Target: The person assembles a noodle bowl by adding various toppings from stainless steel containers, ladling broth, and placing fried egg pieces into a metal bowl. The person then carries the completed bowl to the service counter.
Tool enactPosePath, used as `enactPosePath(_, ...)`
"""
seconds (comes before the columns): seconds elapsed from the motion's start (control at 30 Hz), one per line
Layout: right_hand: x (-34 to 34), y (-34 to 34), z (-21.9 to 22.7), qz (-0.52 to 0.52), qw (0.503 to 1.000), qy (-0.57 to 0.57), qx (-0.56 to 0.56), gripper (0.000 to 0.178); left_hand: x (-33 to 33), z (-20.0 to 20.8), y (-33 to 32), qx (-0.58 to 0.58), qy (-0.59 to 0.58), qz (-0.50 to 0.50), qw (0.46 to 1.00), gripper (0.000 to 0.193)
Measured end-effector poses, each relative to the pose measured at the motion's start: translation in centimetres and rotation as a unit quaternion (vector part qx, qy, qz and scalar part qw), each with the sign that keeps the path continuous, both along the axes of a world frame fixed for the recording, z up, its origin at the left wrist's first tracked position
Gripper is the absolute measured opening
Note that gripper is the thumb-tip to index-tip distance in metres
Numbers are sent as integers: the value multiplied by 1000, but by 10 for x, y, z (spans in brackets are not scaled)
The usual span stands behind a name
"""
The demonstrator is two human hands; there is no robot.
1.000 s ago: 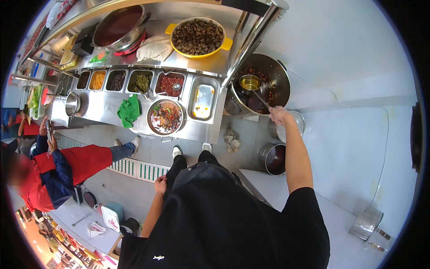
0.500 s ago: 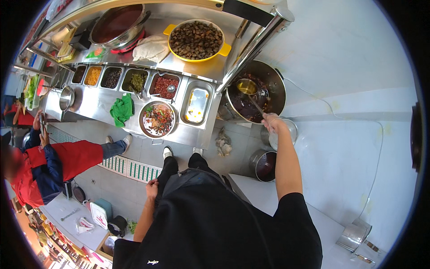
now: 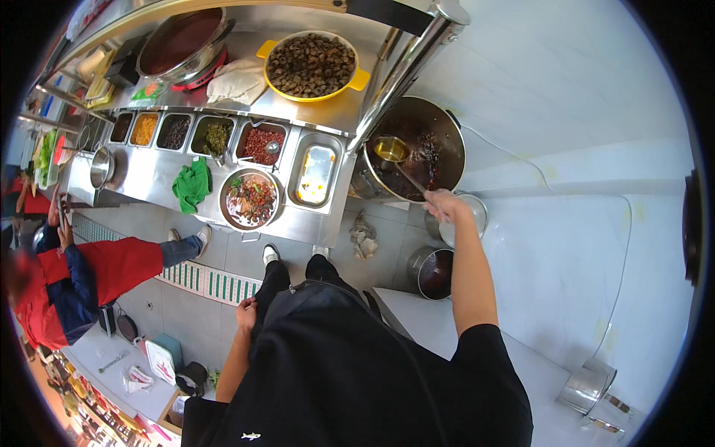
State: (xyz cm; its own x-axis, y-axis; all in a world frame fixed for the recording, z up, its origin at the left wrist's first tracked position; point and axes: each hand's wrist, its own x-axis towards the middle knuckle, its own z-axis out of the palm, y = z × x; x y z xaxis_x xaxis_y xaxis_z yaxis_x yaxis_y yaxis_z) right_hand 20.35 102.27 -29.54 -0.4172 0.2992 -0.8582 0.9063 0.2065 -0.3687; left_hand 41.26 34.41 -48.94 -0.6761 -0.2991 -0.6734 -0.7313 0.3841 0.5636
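My right hand [image 3: 441,205] is closed round the handle of a long ladle. The ladle's bowl [image 3: 391,149] holds a clear yellowish liquid inside a tall steel pot [image 3: 459,160], over dark broth with reddish bits floating in it. My left hand [image 3: 246,313] hangs low beside my thigh, its fingers curled, with nothing visible in them. On the steel counter left of the pot is a round steel bowl of mixed chopped food [image 3: 251,200]. Just right of that bowl sits a rectangular steel pan [image 3: 313,176] with some orange-yellow residue.
A yellow two-handled pot [image 3: 311,65] of dark shells stands on the upper shelf. Several inset pans of toppings, including red beans [image 3: 262,144], line the counter beside a green cloth [image 3: 192,185]. Another pot [image 3: 432,273] sits low near my right arm. A co-worker in a red apron [image 3: 123,272] stands at left.
The view has shifted slightly, moving the scene leftward. Inside the pot, the ladle bowl sits a little nearer the left wall, still full; the broth's floating bits have spread differently.
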Motion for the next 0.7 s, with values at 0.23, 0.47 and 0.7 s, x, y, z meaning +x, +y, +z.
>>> enactPosePath(0.23,3,69,-38,157,978,6,134,25,0,19,5,-24,-23,-45,998,29)
enactPosePath(0.47,-1,34,23,216,971,-85,62,42,19,-3,-5,-23,-1,4,1000,28)
enactPosePath(0.7,-25,14,9,296,900,-16,320,37,-1,5,4,-18,0,-45,999,30)
